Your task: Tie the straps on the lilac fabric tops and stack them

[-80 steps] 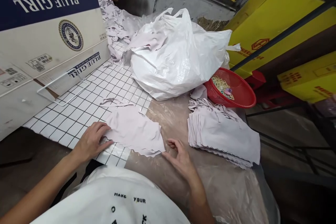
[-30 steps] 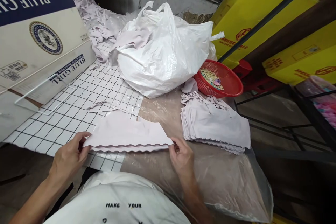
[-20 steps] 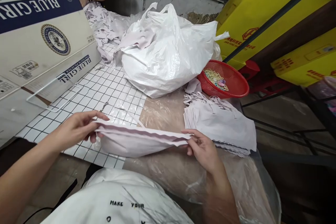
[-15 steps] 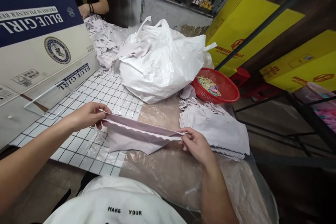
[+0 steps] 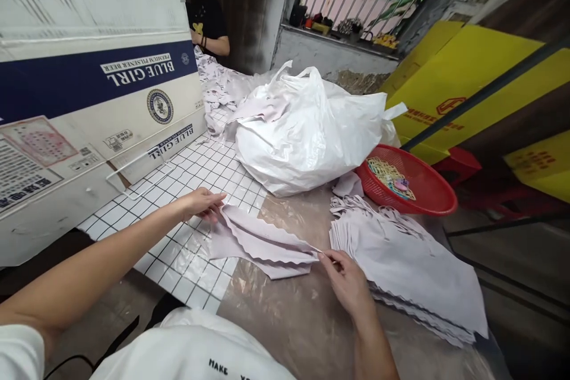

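The left hand (image 5: 203, 204) and right hand (image 5: 348, 280) pinch the two ends of the pale cloth (image 5: 265, 240), its long side between them over the tabletop (image 5: 276, 320), right hand nearer the neat pile (image 5: 409, 267).

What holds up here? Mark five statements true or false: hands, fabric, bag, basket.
1. The right hand pinches the pale lilac, wavy-edged fabric piece. True.
2. The round red plastic mesh basket is right of the bulky white plastic bag. True.
3. The left hand is inside the basket. False: it holds the piece's other end.
4. The stack of pale lilac fabric lies right of the piece. True.
5. The bag is nearer the wearer than the piece. False: it's beyond it.
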The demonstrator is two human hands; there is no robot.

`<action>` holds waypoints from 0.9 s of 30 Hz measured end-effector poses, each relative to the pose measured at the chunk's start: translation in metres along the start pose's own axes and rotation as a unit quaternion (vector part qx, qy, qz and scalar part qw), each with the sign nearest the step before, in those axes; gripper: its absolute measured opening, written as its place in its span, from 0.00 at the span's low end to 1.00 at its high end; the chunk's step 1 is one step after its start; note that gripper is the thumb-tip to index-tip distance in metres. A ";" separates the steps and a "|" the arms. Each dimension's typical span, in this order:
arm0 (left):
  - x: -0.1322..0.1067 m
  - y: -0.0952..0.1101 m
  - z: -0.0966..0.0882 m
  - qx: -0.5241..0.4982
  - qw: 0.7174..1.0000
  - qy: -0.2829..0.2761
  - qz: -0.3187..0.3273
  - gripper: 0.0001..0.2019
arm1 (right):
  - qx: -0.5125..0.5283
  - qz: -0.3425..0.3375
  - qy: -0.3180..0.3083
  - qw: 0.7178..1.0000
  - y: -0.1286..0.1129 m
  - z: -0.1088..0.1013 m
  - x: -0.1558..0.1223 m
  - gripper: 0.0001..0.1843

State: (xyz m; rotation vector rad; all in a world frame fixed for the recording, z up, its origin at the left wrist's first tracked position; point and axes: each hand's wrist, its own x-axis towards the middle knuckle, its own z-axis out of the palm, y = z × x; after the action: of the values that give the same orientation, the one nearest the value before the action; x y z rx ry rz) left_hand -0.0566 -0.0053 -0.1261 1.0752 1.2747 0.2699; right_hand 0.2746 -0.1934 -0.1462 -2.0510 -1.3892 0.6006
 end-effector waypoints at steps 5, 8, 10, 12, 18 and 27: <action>-0.003 -0.014 -0.002 -0.021 0.998 0.054 0.020 0.24 | 0.087 0.086 -0.026 0.992 0.000 -0.009 -0.018 0.24; -0.020 -0.042 0.001 -0.033 0.997 0.071 0.012 0.25 | 0.108 0.121 -0.074 0.984 0.013 -0.009 -0.044 0.21; -0.035 -0.066 0.003 -0.037 0.997 0.073 -0.014 0.27 | 0.123 0.156 -0.089 0.976 0.019 -0.003 -0.062 0.21; -0.048 -0.087 0.002 -0.045 0.995 0.074 -0.048 0.28 | 0.141 0.188 -0.081 0.969 0.020 0.010 -0.076 0.22; -0.062 -0.107 0.003 -0.043 0.990 0.100 -0.087 0.31 | 0.072 0.147 0.018 0.986 0.004 0.051 -0.074 0.22; -0.067 -0.088 0.016 -0.064 0.991 0.023 -0.116 0.22 | -0.004 0.065 0.066 0.996 -0.005 0.057 -0.070 0.13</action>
State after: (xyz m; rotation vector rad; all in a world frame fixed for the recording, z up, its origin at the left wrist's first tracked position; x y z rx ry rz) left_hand -0.0990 -0.1056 -0.1521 0.8079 1.3911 0.1966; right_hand 0.2090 -0.2454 -0.1812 -2.1595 -1.1913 0.5024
